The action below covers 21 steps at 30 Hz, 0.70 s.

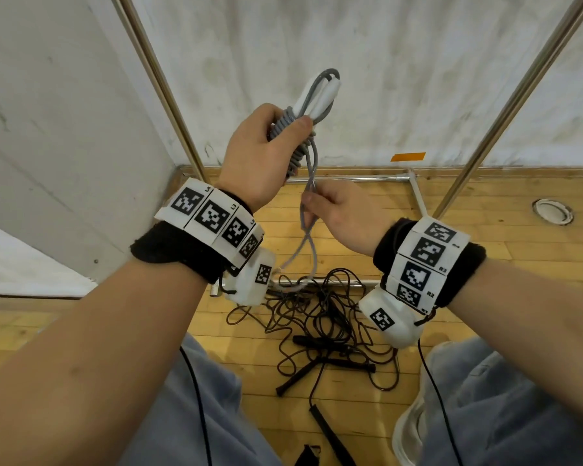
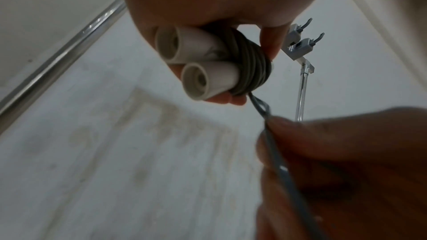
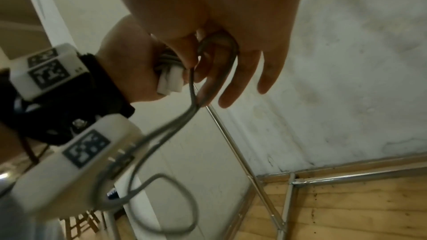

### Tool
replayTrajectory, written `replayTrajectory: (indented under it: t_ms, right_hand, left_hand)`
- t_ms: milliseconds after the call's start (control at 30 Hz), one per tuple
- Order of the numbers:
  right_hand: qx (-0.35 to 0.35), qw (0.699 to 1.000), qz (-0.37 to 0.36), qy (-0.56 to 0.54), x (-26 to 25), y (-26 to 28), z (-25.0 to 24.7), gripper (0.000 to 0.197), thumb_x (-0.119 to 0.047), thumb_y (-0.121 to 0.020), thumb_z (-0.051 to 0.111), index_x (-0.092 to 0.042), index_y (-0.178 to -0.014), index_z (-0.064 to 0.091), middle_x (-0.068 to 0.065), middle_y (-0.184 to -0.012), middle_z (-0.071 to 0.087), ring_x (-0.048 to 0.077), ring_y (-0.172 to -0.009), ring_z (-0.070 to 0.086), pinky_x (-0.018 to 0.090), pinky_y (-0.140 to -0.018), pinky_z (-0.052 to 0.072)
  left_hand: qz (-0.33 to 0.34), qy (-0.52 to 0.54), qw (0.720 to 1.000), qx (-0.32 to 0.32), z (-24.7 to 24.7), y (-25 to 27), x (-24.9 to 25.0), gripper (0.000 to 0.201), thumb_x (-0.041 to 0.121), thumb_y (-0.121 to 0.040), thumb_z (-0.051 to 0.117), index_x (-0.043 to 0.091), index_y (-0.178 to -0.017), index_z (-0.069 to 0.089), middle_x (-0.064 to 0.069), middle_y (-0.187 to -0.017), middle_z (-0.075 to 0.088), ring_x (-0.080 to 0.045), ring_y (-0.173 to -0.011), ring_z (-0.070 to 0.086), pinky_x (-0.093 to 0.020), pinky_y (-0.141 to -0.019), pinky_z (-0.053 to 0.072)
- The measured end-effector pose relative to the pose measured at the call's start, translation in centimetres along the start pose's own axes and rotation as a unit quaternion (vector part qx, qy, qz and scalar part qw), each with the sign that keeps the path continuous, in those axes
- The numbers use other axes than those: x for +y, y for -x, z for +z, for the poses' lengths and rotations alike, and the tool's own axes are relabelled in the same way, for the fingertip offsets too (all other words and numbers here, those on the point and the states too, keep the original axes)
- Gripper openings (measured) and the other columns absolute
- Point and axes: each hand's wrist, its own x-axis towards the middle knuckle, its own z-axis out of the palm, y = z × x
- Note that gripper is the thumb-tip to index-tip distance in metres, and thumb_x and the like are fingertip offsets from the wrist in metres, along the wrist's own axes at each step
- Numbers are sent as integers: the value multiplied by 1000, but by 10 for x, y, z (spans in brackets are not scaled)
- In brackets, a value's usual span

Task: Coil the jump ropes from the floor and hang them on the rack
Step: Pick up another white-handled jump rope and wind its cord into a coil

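A metal rack [image 1: 505,105] frames the scene, its chrome poles slanting down both sides of the head view to a wooden floor [image 1: 485,264] across the lower half; its grey hooks [image 2: 300,37] show in the upper right of the left wrist view. Low in the centre of the head view, black jump ropes [image 1: 327,317] lie in a loose tangle on the boards, not yet coiled. Above them, in the middle of the frame, the left hand [image 1: 263,156] is clenched round a grey jump rope [image 1: 312,105], its cord wound in tight turns about two white handles [image 2: 191,61] held side by side. Just below, the right hand [image 1: 344,213] pinches the free tail of that cord between thumb and fingertips [image 2: 284,129], other fingers slack; a loop of slack dangles beneath. The rope looks light, the cord supple but springy, likely to unwind if tension drops. The smooth plastic handles could slip apart, so the sound grip is across the wound turns, with the tail kept taut while it is tucked.
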Motion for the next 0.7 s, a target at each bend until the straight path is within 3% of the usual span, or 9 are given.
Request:
replayTrajectory:
  t_ms: [133,233,300,400,467,533,567,633,700]
  right_hand:
    - [-25,999,-1,29,2,2,-9,27,-20,-98,40,-12,-77,53,0,-59,59,2,-47,51,13,-52,41]
    - [-20,999,-17,41,2,2,-12,27,-22,-98,39,-14,-75,49,1,-56,52,12,-49,45,29,-56,42]
    - [-14,996,-28,84,3,2,-11,32,-34,-97,42,-13,-73,46,2,-60,49,15,-53,43,33,-57,41]
    - [-9,990,-14,137,7,1,-11,31,-41,-90,55,-23,-69,41,-7,-59,46,10,-53,43,16,-51,36]
    - [-24,987,2,162,11,0,-12,24,-34,-91,56,-27,-73,42,-8,-62,52,8,-56,50,17,-51,36]
    - [-34,983,26,180,16,-1,-12,3,-26,-95,49,-25,-93,51,0,-81,65,14,-72,60,24,-58,42]
    - [-31,979,43,195,18,0,-12,15,-24,-96,47,-21,-110,52,5,-100,66,18,-84,61,26,-65,45]
    - [-21,969,99,226,23,-1,-15,47,-23,-97,46,-15,-141,32,10,-138,46,25,-116,51,31,-90,43]
    - [19,965,131,226,24,-2,-19,64,-24,-97,48,-13,-149,13,11,-152,24,27,-136,32,33,-105,32]
  left_hand:
    - [-11,25,999,38,-10,-6,-1,17,27,-92,59,13,-84,53,-4,-76,65,-20,-60,59,-31,-51,49]
    - [-19,50,996,76,-16,-9,0,14,26,-92,61,18,-89,50,-2,-75,67,-15,-58,59,-28,-50,48]
    - [-15,44,995,84,-18,-10,-2,13,26,-92,60,21,-97,50,2,-74,67,-12,-57,59,-26,-49,49]
    - [-5,-15,997,78,-17,-11,-8,5,30,-92,58,30,-94,53,7,-74,66,-11,-58,61,-29,-53,53]
    - [-10,-66,995,77,-19,-13,-14,7,35,-91,57,35,-85,55,8,-74,67,-14,-63,64,-37,-60,57]
    - [-24,-116,990,77,-22,-16,-20,11,41,-89,56,35,-80,55,9,-73,66,-16,-67,66,-41,-66,58]
    - [-30,-144,986,76,-23,-17,-23,12,44,-88,54,34,-82,55,10,-73,65,-16,-69,66,-39,-67,57]
    - [-50,-187,978,76,-27,-20,-28,19,48,-87,53,29,-86,57,11,-73,64,-18,-71,67,-37,-69,56]
    - [-85,-188,977,61,-29,-22,-31,28,47,-87,55,20,-87,63,2,-76,68,-24,-72,68,-42,-71,58]
